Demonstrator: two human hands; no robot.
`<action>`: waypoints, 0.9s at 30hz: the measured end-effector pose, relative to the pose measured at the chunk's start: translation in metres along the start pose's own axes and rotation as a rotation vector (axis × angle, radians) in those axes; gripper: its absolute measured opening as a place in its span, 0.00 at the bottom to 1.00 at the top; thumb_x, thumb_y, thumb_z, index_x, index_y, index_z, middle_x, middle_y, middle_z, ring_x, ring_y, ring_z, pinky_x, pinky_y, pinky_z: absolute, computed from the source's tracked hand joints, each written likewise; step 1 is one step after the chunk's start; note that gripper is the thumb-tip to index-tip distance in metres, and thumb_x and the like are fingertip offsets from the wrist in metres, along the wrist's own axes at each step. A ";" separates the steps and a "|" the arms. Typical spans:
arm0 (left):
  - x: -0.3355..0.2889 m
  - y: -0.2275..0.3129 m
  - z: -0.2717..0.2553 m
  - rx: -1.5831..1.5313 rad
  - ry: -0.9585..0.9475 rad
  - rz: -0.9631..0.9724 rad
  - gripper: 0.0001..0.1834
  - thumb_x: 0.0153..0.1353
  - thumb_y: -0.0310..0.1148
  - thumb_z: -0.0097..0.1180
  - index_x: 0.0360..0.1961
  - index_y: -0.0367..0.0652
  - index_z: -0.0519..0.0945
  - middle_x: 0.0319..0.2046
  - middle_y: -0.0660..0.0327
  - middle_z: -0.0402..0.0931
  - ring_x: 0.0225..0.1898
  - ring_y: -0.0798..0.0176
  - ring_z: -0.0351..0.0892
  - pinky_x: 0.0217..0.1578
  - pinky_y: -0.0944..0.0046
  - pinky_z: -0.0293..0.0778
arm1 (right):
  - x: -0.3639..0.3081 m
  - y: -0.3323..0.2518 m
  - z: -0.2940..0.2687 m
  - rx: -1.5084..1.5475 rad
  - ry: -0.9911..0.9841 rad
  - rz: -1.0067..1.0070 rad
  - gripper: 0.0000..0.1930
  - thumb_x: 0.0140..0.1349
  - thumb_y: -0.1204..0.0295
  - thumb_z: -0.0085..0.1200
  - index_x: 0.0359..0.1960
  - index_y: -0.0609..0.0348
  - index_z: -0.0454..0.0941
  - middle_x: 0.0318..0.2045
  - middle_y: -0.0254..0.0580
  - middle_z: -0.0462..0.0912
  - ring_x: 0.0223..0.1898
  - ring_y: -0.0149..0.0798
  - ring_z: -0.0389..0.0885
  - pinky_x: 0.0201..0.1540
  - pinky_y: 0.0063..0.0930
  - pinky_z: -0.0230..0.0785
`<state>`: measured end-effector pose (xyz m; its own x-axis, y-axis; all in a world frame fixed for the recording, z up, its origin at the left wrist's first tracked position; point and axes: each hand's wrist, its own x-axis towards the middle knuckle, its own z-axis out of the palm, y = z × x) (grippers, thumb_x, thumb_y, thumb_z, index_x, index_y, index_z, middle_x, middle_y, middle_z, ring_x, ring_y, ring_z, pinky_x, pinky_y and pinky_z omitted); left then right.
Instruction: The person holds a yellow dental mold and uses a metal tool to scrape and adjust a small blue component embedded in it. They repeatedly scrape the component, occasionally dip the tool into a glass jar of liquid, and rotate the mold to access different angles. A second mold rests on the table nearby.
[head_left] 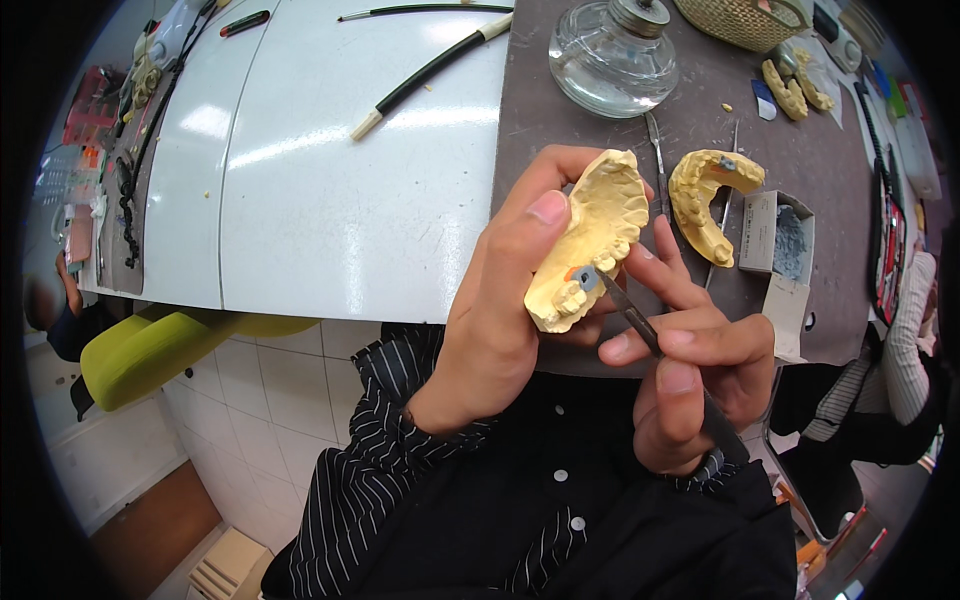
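Note:
My left hand (495, 285) is closed around a yellow plaster dental model (610, 205), its thumb on the inner side and its row of teeth toward my right. One tooth spot carries a small grey wax piece (587, 279) with an orange-red patch beside it. In my right hand (725, 365) is a dark, slim wax carver (632, 314), pinched like a pen. Its tip points at the grey wax and appears to touch it or sit just beside it. The right fingertips reach up by the model; some fingers behind it are hidden.
Beyond my hands stands a clear glass spirit lamp (612, 68). To its right lie a second yellow dental model (688, 190) with grey wax, metal hand tools (656, 150) and an open box of blue-grey wax (790, 243). A black tube (430, 80) lies on the white table.

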<state>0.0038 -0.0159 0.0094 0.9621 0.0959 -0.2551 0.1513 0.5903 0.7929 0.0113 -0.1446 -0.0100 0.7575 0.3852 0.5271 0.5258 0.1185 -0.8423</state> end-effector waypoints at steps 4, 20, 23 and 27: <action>0.000 0.000 -0.001 0.000 -0.019 -0.008 0.24 0.56 0.49 0.34 0.42 0.39 0.64 0.19 0.67 0.62 0.14 0.78 0.55 0.14 0.77 0.51 | 0.001 -0.002 0.000 -0.070 -0.033 -0.025 0.05 0.58 0.71 0.39 0.32 0.59 0.60 0.20 0.43 0.77 0.46 0.57 0.72 0.58 0.63 0.39; 0.000 -0.003 -0.001 -0.031 -0.040 0.046 0.24 0.57 0.49 0.34 0.43 0.38 0.64 0.20 0.67 0.63 0.15 0.77 0.57 0.14 0.77 0.52 | -0.001 -0.006 0.000 0.079 0.035 0.170 0.06 0.56 0.71 0.39 0.31 0.61 0.61 0.18 0.44 0.77 0.51 0.54 0.69 0.60 0.56 0.40; 0.000 -0.002 -0.001 -0.034 -0.040 0.047 0.24 0.57 0.49 0.34 0.42 0.37 0.64 0.20 0.66 0.63 0.15 0.77 0.57 0.14 0.77 0.52 | -0.003 -0.005 0.001 0.098 0.058 0.171 0.06 0.56 0.72 0.40 0.32 0.62 0.62 0.18 0.45 0.77 0.51 0.54 0.68 0.61 0.55 0.40; 0.001 -0.004 -0.001 -0.034 -0.045 0.073 0.24 0.57 0.49 0.34 0.42 0.37 0.64 0.20 0.66 0.64 0.15 0.77 0.57 0.14 0.77 0.52 | -0.003 -0.005 0.003 0.117 0.072 0.181 0.07 0.56 0.71 0.40 0.32 0.61 0.62 0.18 0.45 0.77 0.51 0.54 0.68 0.61 0.55 0.40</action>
<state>0.0041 -0.0172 0.0056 0.9797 0.1041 -0.1715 0.0733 0.6102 0.7888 0.0048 -0.1436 -0.0074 0.8633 0.3444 0.3689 0.3332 0.1600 -0.9292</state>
